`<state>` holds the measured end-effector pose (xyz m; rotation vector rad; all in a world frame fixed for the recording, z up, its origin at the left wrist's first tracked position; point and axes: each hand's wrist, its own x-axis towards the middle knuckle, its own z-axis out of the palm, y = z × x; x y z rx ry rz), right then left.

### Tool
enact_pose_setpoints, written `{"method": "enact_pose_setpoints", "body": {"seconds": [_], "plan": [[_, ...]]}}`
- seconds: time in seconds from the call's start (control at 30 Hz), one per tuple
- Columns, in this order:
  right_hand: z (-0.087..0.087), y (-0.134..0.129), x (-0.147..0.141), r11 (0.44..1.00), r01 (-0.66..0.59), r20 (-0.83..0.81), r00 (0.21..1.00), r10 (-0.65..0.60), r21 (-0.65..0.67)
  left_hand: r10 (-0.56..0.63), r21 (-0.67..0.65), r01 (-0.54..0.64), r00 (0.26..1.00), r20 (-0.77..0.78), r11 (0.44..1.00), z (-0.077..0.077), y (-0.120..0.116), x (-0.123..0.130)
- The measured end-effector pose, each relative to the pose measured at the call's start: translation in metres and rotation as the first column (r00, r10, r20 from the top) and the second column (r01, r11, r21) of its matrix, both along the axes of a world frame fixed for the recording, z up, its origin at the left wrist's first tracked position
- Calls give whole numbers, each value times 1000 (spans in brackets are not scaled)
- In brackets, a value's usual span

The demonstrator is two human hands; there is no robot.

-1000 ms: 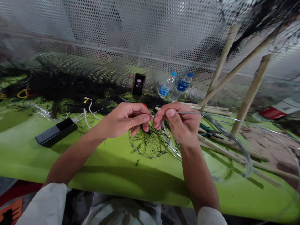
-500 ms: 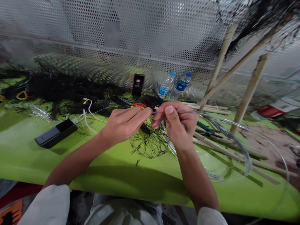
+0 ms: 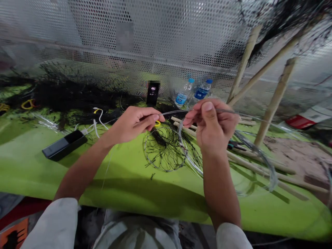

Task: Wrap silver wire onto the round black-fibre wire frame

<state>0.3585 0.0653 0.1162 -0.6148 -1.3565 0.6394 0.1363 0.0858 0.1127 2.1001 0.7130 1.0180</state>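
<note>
A thin, shiny wire (image 3: 174,112) runs between my two hands above the table. My left hand (image 3: 137,121) pinches it between thumb and fingers, and a loose strand hangs below that wrist. My right hand (image 3: 214,121) is closed on the same wire with the thumb on top; the wire goes on past it to the right. Under my hands lies a wire hoop with dark netting (image 3: 166,152). Beside it, partly behind my right forearm, rests a coil of clear wire (image 3: 190,159). The yellow handle loop of the scissors (image 3: 157,123) shows next to my left fingertips.
A black power bank (image 3: 64,145) with white cables sits left on the green table (image 3: 124,176). Dark netting (image 3: 70,100) is heaped at the back. Two water bottles (image 3: 201,93), a dark phone-like device (image 3: 153,93), wooden sticks (image 3: 254,167) and pliers (image 3: 234,144) are around.
My hands have moved apart, the right one up and to the right, the left slightly left and up. A longer stretch of wire now shows between them.
</note>
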Motion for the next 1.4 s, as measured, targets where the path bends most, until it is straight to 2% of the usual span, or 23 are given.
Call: {"method": "enact_pose_setpoints", "body": {"seconds": [0.1, 0.23, 0.37, 0.47, 0.57, 0.63, 0.7, 0.8, 0.87, 0.97, 1.03, 1.1, 1.17, 1.2, 1.23, 1.3, 1.4], "plan": [[7, 9, 23, 997, 71, -28, 997, -70, 43, -111, -200, 121, 992, 57, 972, -3, 10, -4], [10, 26, 52, 990, 115, -74, 991, -109, 86, -183, -300, 196, 981, 72, 934, -6, 19, 0], [0, 47, 66, 995, 88, -52, 995, -90, -47, -222, -463, 220, 974, 51, 858, -12, 27, 2], [-17, 66, 63, 982, 44, -30, 998, -51, -183, -155, -574, 160, 986, 58, 803, -29, 34, -4], [-31, 92, 45, 948, 0, -31, 999, -11, -319, -53, -595, 93, 995, 85, 798, -55, 40, -15], [-35, 114, 26, 928, -25, -10, 1000, 23, -372, 46, -600, 36, 992, 121, 799, -69, 47, -24], [-34, 135, 3, 915, -39, 2, 999, 44, -401, 159, -596, -21, 970, 181, 803, -76, 56, -34], [-35, 151, -29, 904, -40, 40, 997, 63, -426, 262, -585, -60, 927, 267, 809, -73, 73, -50], [-46, 142, -43, 896, -22, 131, 988, 88, -443, 286, -574, -64, 908, 306, 817, -64, 82, -60], [-76, 103, -44, 880, 54, 335, 934, 123, -472, 297, -543, -62, 886, 356, 837, -46, 91, -68], [-97, 74, -29, 864, 136, 485, 864, 137, -486, 297, -518, -59, 872, 389, 854, -32, 95, -67], [-110, 52, 1, 839, 272, 613, 785, 89, -470, 295, -492, -58, 858, 420, 869, -19, 97, -62], [-113, 38, 42, 772, 463, 714, 700, -18, -435, 296, -469, -61, 845, 446, 881, -8, 97, -55], [-111, 32, 65, 712, 567, 756, 650, -78, -415, 292, -455, -61, 839, 458, 888, -4, 95, -51], [-108, 28, 89, 633, 667, 793, 594, -134, -393, 284, -438, -58, 835, 471, 897, 0, 93, -47], [-101, 21, 133, 435, 830, 853, 474, -218, -350, 257, -397, -46, 829, 497, 917, 5, 85, -41], [-95, 14, 181, 138, 941, 903, 337, -267, -310, 222, -340, -39, 826, 518, 940, 10, 72, -34]]}}
